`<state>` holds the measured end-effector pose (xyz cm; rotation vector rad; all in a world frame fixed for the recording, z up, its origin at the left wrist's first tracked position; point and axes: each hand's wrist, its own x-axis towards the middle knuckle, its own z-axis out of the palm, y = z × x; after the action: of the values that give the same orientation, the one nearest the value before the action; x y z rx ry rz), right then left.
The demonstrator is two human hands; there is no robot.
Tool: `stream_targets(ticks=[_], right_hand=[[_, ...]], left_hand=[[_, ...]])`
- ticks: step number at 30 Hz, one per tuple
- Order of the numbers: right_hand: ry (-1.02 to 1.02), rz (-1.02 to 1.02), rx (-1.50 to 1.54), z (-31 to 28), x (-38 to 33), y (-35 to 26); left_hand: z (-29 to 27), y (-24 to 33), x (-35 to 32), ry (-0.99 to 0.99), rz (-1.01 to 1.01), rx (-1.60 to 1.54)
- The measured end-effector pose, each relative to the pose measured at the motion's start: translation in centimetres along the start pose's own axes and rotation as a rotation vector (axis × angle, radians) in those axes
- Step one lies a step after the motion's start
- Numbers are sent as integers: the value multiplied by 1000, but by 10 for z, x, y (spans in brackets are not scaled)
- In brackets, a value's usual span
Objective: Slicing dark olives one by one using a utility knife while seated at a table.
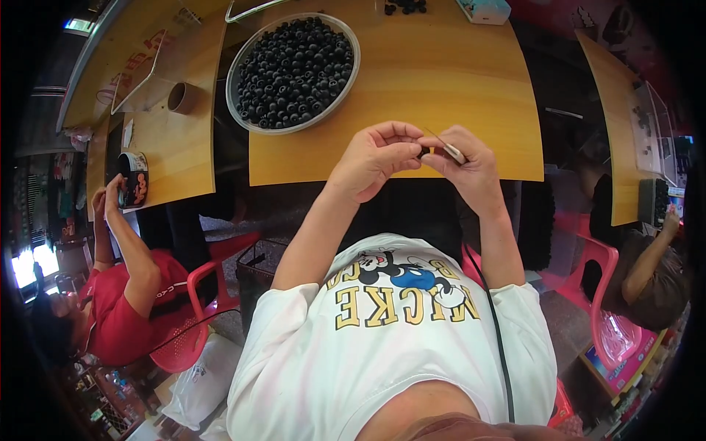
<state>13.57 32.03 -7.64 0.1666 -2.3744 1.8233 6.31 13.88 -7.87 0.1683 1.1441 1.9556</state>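
Observation:
My left hand [376,160] is closed in a pinch, thumb against forefinger, on a small black round piece [423,152]. The fingertips of my right hand [471,163] meet it from the other side. That hand also grips a small tool with a pale handle [455,153] and a thin pointed end; its exact kind is too small to make out. Both hands are just above the front edge of the wooden table [441,88]. Beyond my left hand stands a round clear tub [356,66], heaped with black round pieces [294,73] that look like blueberries.
More black pieces [404,6] lie at the table's far edge, near a pale blue-white packet [485,10]. A person in red [140,309] works at the left table beside a dark tub [134,178] and a brown cup [182,98]. Another person [651,275] sits at right.

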Motion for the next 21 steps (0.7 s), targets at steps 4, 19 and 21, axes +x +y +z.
stream_targets(ticks=[4, 19, 21], right_hand=[[262, -158, -180, 14, 2, -2], [247, -427, -574, 10, -15, 0], [241, -378, -581, 8, -20, -12]], left_hand=[[-3, -25, 3, 67, -56, -374], [-2, -38, 3, 40, 62, -503], [-1, -35, 1, 54, 92, -469]])
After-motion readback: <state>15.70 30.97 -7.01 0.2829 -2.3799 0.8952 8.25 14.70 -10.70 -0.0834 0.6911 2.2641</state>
